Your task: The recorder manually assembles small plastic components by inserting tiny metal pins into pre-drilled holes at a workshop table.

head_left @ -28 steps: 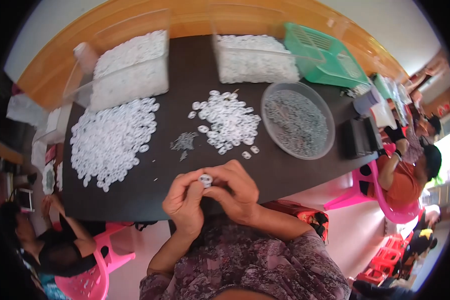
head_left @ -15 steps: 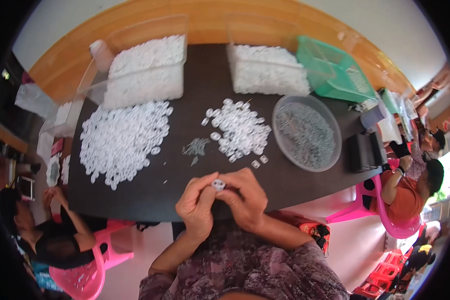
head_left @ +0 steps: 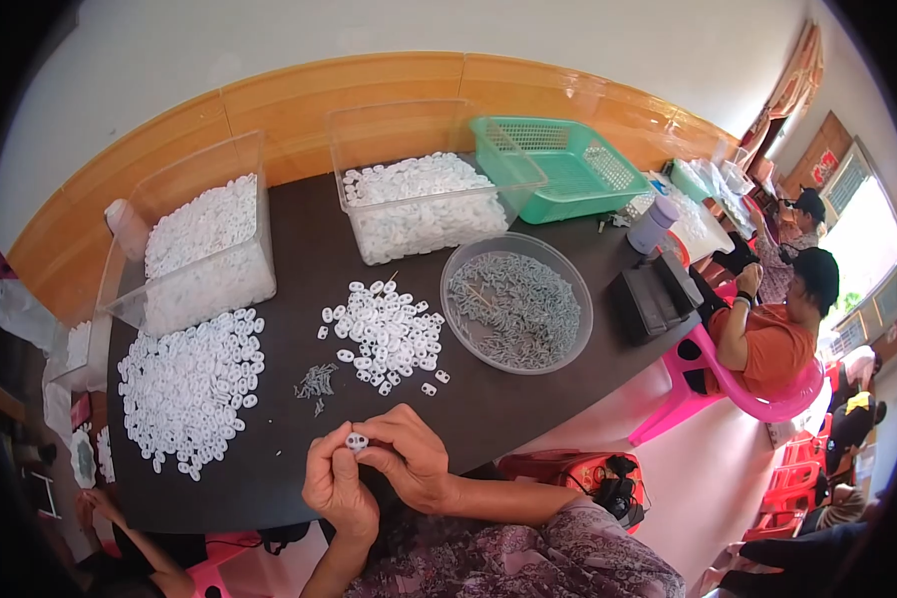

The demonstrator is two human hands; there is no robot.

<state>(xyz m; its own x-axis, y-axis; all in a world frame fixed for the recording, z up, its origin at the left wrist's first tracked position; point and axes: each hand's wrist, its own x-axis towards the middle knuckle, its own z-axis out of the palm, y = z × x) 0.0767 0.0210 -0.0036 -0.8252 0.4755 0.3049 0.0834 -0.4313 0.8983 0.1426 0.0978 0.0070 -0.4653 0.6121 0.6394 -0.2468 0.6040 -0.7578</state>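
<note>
My left hand (head_left: 337, 483) and my right hand (head_left: 407, 458) meet at the near edge of the dark table (head_left: 488, 414), fingertips pinched together on one small white plastic piece (head_left: 356, 441). Just beyond them lies a little heap of small grey metal parts (head_left: 316, 382). A loose pile of white pieces (head_left: 384, 334) sits in the middle, and a larger white pile (head_left: 189, 384) spreads out to the left.
A round clear bowl (head_left: 516, 304) of greyish pieces stands right of centre. Two clear bins (head_left: 204, 239) (head_left: 419, 194) of white pieces and a green basket (head_left: 558, 164) line the far edge. A person in an orange shirt (head_left: 772, 334) sits on a pink chair at right.
The view has shifted, so the table now sits lower and further right in the picture. My hands stay together on the white piece at the table's near edge.
</note>
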